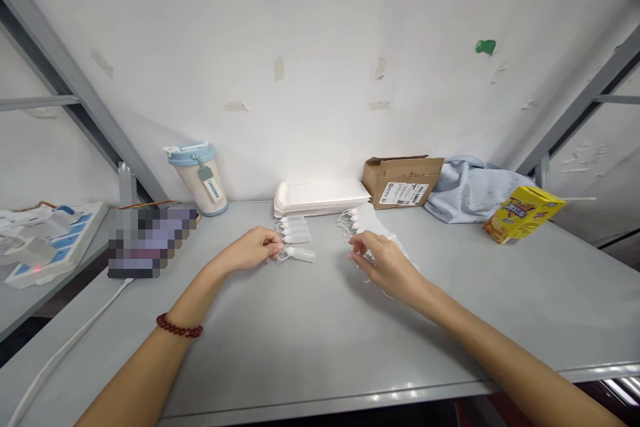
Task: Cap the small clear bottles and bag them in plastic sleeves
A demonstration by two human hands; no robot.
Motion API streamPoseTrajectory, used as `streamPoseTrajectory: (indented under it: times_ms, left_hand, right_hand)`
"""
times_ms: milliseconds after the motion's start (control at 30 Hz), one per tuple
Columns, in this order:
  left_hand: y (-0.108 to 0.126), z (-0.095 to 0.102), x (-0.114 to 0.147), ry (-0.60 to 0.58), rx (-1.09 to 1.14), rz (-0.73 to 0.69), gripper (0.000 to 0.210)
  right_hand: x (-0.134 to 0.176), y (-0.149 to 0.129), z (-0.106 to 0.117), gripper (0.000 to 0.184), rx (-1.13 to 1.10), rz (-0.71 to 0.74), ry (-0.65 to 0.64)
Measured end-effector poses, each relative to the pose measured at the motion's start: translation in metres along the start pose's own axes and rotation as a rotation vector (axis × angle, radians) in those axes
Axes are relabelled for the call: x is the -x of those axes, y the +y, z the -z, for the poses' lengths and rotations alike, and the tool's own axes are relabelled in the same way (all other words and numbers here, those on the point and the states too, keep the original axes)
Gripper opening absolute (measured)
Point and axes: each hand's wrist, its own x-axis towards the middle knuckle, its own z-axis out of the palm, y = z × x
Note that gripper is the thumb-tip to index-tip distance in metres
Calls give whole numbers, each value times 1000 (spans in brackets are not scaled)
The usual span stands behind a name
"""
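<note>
My left hand point(254, 248) is closed in a pinch at the string loop of a small translucent white tag point(303, 254), which lies flat on the grey table. Just behind it, several similar tags point(296, 229) form a neat overlapping row. Over a second group of white tags with string loops point(367, 219) hovers my right hand point(383, 263), its thumb and forefinger apart and nothing visible between them. The hand hides part of that group, so whether its other fingers touch the tags I cannot tell.
White flat envelopes point(325, 197) are stacked against the wall, beside a cardboard box point(405, 183), a grey-blue cloth point(467, 190) and a yellow drink carton point(523, 215). On the left stand a cup point(203, 183), a pixelated phone point(153, 243) with a cable, and a power strip point(75, 247).
</note>
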Motion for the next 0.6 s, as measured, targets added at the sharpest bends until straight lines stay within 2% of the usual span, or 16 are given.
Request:
streamPoseTrajectory:
  times_ms: [100,300,600]
  left_hand:
    - [-6,-3,-5,67,-76,44,26]
    - [-8,-6,-7,63,-107,97,29]
    - [-9,-10,-8,120,-308,98,28]
  right_hand:
    - [-3,2,8,6,21,-17,56]
    - [-5,4,17,7,80,-14,97]
    - [-8,5,28,11,111,-50,33]
